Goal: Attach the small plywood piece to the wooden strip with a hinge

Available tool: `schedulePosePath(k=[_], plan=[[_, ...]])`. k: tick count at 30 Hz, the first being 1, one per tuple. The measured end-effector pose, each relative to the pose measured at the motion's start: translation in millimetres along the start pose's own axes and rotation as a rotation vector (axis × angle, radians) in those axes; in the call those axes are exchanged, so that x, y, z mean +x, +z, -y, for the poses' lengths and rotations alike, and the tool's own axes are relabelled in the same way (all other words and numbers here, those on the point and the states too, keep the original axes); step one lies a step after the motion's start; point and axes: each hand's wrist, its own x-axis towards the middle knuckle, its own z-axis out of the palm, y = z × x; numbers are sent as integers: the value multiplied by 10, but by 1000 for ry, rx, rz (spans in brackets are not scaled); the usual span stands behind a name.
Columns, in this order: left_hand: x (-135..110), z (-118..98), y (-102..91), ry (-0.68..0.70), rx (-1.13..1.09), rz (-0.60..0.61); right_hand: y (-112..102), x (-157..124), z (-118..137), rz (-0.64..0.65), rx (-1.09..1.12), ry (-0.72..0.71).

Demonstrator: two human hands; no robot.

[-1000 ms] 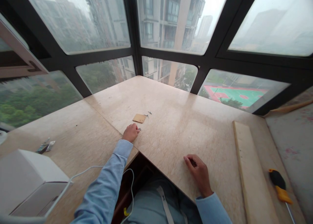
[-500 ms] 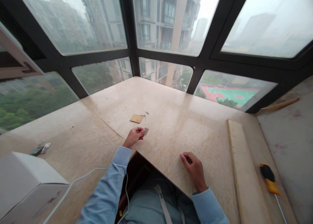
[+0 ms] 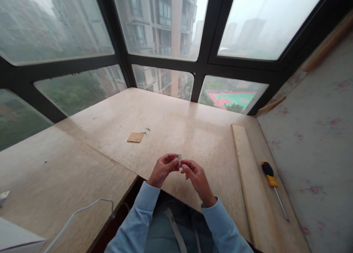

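My left hand (image 3: 162,168) and my right hand (image 3: 194,174) meet over the near edge of the marble sill (image 3: 176,124), both pinching a small metal hinge (image 3: 179,159) between their fingertips. The hinge is held upright above the sill. Farther back on the sill lies a small square wooden piece (image 3: 135,137) with a couple of dark screws (image 3: 146,131) beside it.
A long pale wooden strip (image 3: 248,179) lies along the right of the sill, with a yellow-and-black screwdriver (image 3: 271,183) beside it. A white cable (image 3: 82,212) and the corner of a white box (image 3: 16,240) are at lower left. Dark-framed windows surround the sill.
My left hand lifted the hinge off the sill and brought it toward me. My right hand rose from the sill and joined it on the hinge. The view turned to the right.
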Motion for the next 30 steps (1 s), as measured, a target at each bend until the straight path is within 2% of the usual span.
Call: schedulePosePath(k=[6, 12, 19, 24, 30], plan=[[-37, 124, 332, 40, 204, -143, -139, -67, 95, -178, -107, -107], [-75, 267, 544, 42, 168, -159, -255, -157, -4, -273, -219, -200], [-115, 403, 730, 38, 124, -95, -390, -255, 60, -381, -291, -302], [-144, 399, 938, 95, 220, -35, -522, -411, 266, -437, -309, -248], [-102, 456, 1103, 22, 165, 131, -760, -593, 519, -461, -126, -93]])
